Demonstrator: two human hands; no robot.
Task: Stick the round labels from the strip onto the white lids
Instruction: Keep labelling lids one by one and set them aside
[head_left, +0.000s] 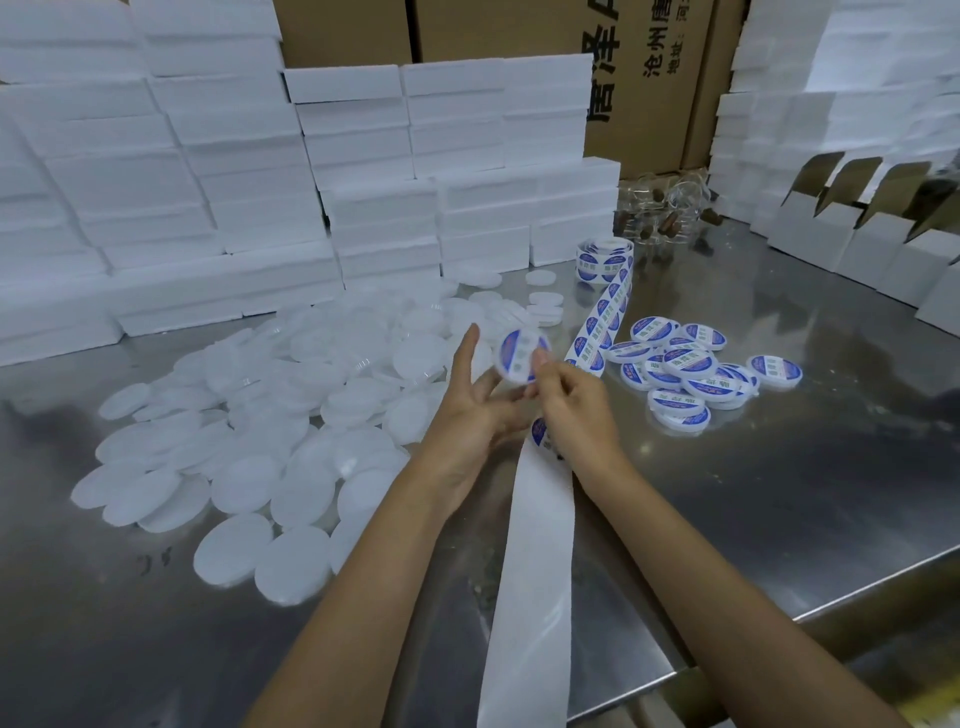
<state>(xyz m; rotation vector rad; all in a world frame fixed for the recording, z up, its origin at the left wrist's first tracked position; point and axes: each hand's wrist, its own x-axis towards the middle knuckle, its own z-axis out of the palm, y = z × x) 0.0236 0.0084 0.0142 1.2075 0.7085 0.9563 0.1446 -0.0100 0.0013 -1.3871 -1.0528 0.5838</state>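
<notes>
A bare length of white backing strip (530, 571) ran from the near edge of the steel table (779, 467) up between a worker's two forearms. Just beyond it, the left hand (467, 410) supported a white lid (522, 356) from below, fingers extended and the thumb raised apart; how far its fingertips curled behind the lid could not be made out. The right hand (571, 405), fingers curled, pressed its thumb on the blue-and-white round label (519, 348) that sat on that lid. The lid was held above the table, just left of the strip.

Left of the strip lay a wide, overlapping heap of unlabelled white lids (270, 431), spreading from the near left toward the back. Right of the strip, near it, sat a small pile of labelled lids (685, 371), several resting on one another.

Beyond the hands the strip still carried labels (608, 312) and climbed to a label roll (605, 257) standing farther back on the table. A few loose white lids lay just left of the strip there.

Behind the roll stood stacked white foam blocks (363, 208), with a cluster of clear jars (660, 213) to the right of them. Open white cartons (857, 234) lined the far right, well apart from the strip, and brown cardboard boxes (649, 78) printed with black characters rose at the very back.
</notes>
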